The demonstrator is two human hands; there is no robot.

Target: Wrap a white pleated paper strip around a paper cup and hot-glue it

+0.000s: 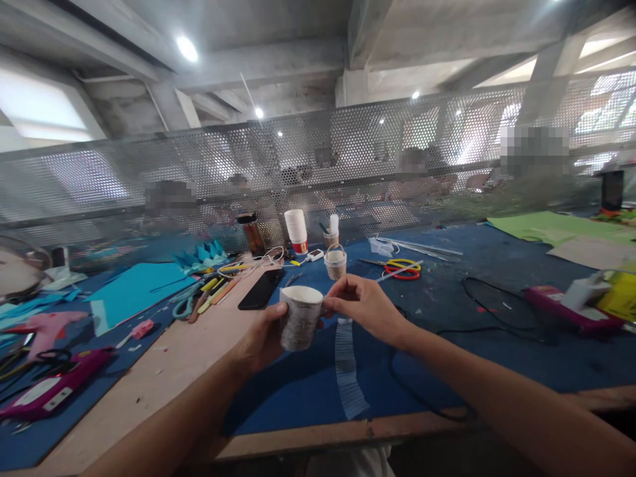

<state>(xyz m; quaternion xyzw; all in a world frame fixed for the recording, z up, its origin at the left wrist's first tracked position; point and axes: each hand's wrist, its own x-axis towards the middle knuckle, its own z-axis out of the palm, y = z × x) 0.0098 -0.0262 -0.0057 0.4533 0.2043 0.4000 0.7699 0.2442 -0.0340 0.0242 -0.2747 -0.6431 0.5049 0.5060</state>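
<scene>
Closed around a cup, the left hand's grip holds it above the tabletop. The right hand pinches a pale strip against the cup's side. The wall looks wrapped; the strip's tail hangs loose below the grip. Beyond the grip lie a phone, a basket cup and scissors, with a cable to its right. Nothing blocks either hand.

Two hands, one held cup, one strip

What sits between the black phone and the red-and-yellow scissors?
In the head view, a small handled cup stands between the phone and the scissors.
</scene>
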